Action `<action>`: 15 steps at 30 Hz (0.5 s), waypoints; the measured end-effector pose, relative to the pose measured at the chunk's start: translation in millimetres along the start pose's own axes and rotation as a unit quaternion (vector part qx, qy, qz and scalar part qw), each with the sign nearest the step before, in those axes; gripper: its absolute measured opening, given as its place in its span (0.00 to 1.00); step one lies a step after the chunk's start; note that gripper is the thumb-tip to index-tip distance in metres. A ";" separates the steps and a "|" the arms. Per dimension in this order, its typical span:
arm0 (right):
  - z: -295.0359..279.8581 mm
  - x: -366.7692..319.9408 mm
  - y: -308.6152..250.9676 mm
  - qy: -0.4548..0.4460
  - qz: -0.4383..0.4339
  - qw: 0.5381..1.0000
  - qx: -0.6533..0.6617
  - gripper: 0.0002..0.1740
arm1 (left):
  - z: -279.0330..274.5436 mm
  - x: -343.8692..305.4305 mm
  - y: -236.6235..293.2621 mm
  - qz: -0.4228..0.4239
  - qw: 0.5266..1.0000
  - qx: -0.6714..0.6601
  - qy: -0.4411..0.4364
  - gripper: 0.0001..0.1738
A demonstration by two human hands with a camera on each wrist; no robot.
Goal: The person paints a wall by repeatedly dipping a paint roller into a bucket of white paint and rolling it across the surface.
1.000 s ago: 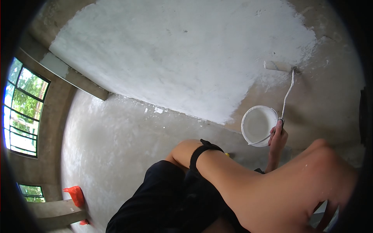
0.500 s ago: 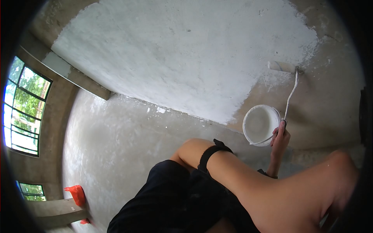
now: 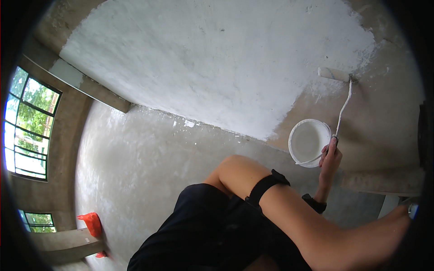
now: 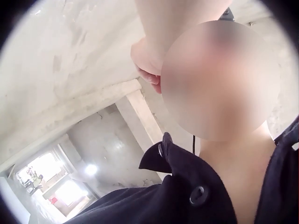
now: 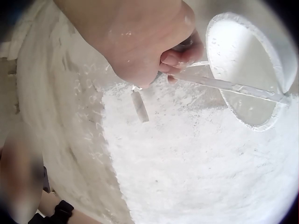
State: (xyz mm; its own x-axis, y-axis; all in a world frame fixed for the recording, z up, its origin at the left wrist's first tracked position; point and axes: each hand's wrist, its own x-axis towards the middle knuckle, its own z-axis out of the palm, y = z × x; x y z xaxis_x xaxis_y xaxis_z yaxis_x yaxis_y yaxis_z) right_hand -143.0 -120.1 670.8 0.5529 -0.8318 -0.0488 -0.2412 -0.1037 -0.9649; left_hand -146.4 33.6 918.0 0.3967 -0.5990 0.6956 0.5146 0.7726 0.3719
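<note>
My right hand (image 3: 330,160) grips the dark handle of a paint roller (image 3: 334,74) together with the handle of a white bucket (image 3: 293,147). In the right wrist view, the fingers of that hand (image 5: 145,51) curl round both, and the bucket (image 5: 214,56) hangs tilted in the picture with pale liquid inside. The roller (image 5: 140,106) appears against the partly white wall. My left arm is bent, a black strap round its forearm. In the left wrist view my left hand (image 4: 147,63) is raised beside the head; its fingers are partly hidden.
White paint covers much of the wall (image 3: 203,58), with bare brown wall (image 3: 384,113) at the right. Grey floor (image 3: 135,158) runs below it. At the left are windows (image 3: 34,122), a beam (image 3: 101,92) and an orange-red bag (image 3: 92,223) on a ledge.
The left forearm and its strap have moved right and slightly down in the head view. The bucket, roller and right hand appear slightly farther right, still held together.
</note>
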 end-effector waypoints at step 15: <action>8.2 3.1 -1.1 -0.016 0.005 0.999 0.041 0.33 | -59.0 -8.1 41.5 0.022 0.912 0.384 -0.141 0.15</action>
State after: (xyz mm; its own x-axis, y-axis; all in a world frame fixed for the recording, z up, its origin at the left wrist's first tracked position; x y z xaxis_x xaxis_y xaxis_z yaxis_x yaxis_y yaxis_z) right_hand -134.5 -118.2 669.6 0.5767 -0.8142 -0.0665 -0.1824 -0.0490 -0.9820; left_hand -83.4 58.1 891.6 0.1371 -0.5695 0.8105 -0.2242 0.7791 0.5854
